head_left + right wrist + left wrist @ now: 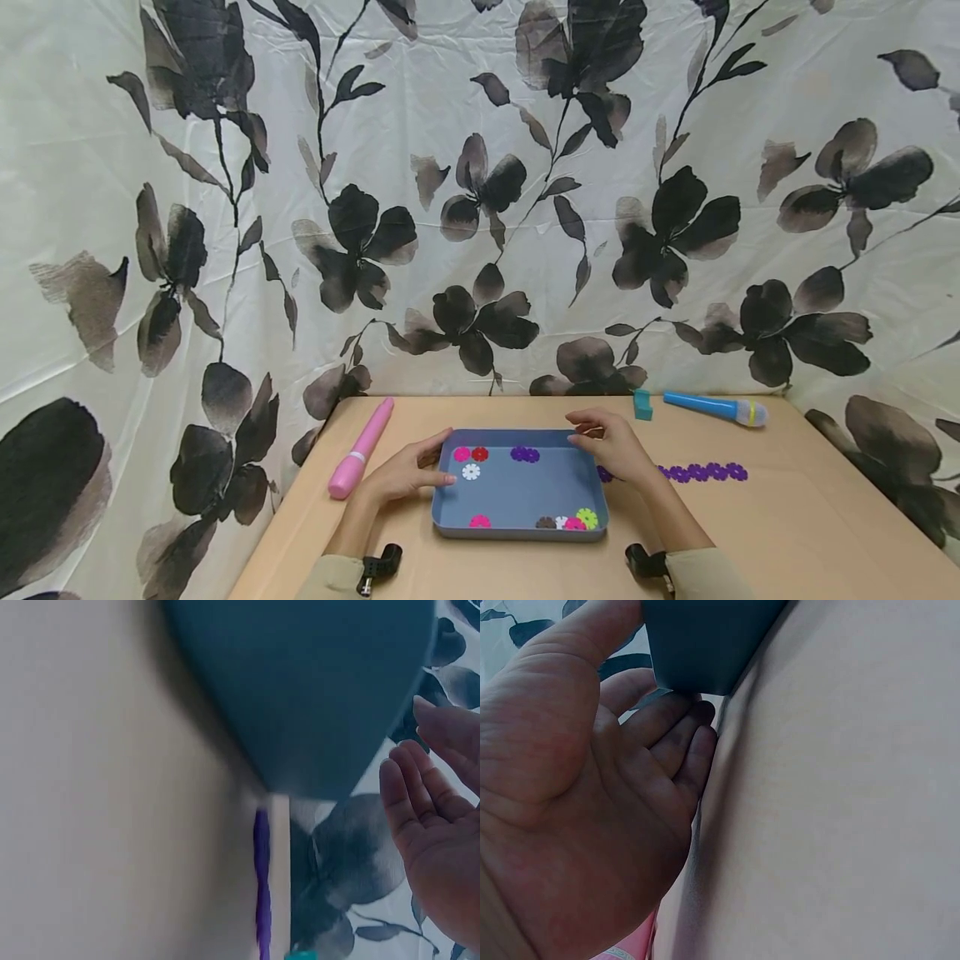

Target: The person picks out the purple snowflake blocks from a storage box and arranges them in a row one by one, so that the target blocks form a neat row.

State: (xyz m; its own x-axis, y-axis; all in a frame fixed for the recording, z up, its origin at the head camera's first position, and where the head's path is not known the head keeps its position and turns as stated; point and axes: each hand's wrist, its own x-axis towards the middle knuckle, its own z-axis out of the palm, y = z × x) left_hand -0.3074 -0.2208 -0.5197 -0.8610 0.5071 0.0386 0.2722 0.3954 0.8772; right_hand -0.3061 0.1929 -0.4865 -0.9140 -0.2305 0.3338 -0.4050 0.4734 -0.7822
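My left hand (405, 472) grips the left side of a blue-grey tray (517, 487), thumb over the rim and fingers along the outer wall. In the left wrist view its fingers (679, 739) reach round beneath the tray's corner. My right hand (617, 447) is by the far right corner, its fingers loosely bent and holding nothing. The right wrist view shows a gap between that hand and the tray wall (315, 697). Inside the tray lie small flower-shaped pieces: a purple pair (525, 454), a red one (480, 453), a white one (470, 472), a green one (587, 518) and several others.
To the tray's right a row of purple flower pieces (697, 472) lies on the table (780, 533), partly behind my right forearm. A blue toy microphone (712, 407) and a teal block (642, 405) lie near the back edge. A pink stick-shaped thing (362, 450) lies at the left.
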